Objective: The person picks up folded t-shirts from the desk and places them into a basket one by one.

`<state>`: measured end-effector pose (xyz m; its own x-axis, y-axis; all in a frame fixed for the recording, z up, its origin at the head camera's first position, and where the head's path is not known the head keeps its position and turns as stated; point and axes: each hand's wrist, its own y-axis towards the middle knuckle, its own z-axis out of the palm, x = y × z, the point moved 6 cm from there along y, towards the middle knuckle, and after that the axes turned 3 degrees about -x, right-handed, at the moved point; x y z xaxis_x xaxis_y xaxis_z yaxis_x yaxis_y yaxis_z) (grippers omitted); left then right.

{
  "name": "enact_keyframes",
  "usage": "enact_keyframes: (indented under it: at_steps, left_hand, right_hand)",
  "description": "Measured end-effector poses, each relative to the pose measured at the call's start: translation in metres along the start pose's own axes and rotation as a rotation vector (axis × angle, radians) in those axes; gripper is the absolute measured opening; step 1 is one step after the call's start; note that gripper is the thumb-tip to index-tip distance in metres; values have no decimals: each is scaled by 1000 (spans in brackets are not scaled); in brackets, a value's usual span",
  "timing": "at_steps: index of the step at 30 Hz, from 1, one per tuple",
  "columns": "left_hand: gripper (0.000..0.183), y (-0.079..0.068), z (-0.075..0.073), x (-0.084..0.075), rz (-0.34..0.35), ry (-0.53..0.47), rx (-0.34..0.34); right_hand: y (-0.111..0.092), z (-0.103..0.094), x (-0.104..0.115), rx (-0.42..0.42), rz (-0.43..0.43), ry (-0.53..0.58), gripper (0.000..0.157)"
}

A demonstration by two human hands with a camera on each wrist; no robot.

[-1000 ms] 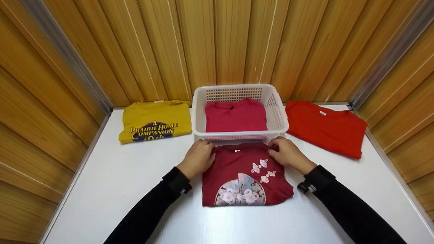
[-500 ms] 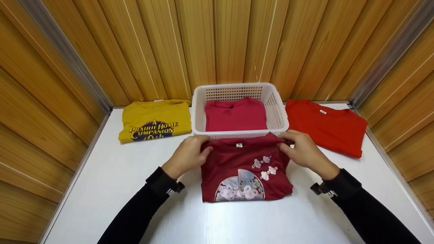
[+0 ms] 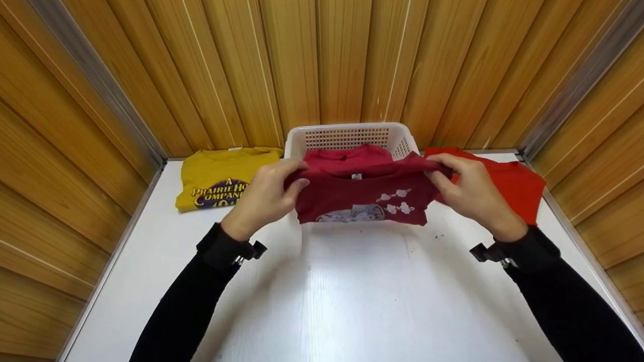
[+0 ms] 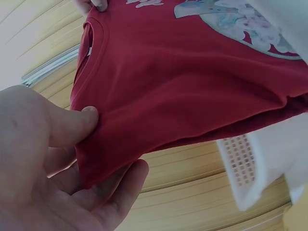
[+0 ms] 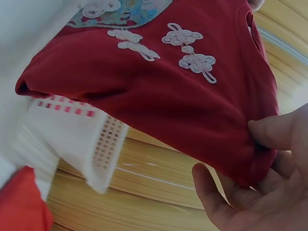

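Observation:
A folded dark red T-shirt (image 3: 347, 193) with a pale floral print and white knot-shaped flowers hangs above the table, in front of the basket. My left hand (image 3: 269, 196) pinches its left shoulder corner between thumb and fingers, also plain in the left wrist view. At the opposite shoulder corner, my right hand (image 3: 470, 193) grips the cloth the same way; the right wrist view shows the thumb on top. Behind the shirt stands a white plastic basket (image 3: 347, 128), its front wall largely hidden. Inside it lies a folded pink T-shirt (image 3: 347, 157), partly covered from view.
Left of the basket lies a folded yellow T-shirt (image 3: 206, 171) with printed lettering. A folded red T-shirt (image 3: 515, 188) lies to the right, partly behind my right hand. Wood-patterned panels (image 3: 342, 60) wall in the white table (image 3: 352, 296) at the back and sides.
Both hands took hold of the dark red shirt's upper corners and lifted it off the table. It has risen and moved toward the basket, now hanging from the hands.

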<state>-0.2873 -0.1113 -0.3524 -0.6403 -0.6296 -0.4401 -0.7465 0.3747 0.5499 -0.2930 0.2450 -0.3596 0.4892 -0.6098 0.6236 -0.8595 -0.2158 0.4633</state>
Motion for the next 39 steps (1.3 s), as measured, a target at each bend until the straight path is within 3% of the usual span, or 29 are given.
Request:
enact_keyframes:
  at_steps: [6, 11, 17, 22, 26, 31, 35, 39]
  left_hand:
    - [14, 23, -22, -9, 8, -19, -28]
    - [19, 46, -22, 3, -63, -16, 24]
    - [19, 72, 4, 45, -224, 25, 144]
    - [22, 87, 28, 72, -274, 96, 215]
    - [21, 96, 42, 85, -285, 172, 257]
    - [20, 102, 55, 100, -299, 246, 259]
    - [18, 103, 66, 108, -329, 276, 271]
    - [10, 101, 79, 113, -335, 310, 328]
  right_hand:
    - [20, -15, 19, -39, 22, 13, 23]
    - [45, -11, 8, -32, 41, -33, 26]
    - [83, 12, -23, 25, 78, -108, 25]
    - [103, 31, -46, 34, 49, -226, 23]
    - [112, 46, -59, 85, 50, -338, 24]
    - [120, 61, -70, 119, 95, -409, 22]
    - [124, 73, -76, 167, 96, -483, 20]
    - [123, 85, -81, 233, 111, -517, 19]
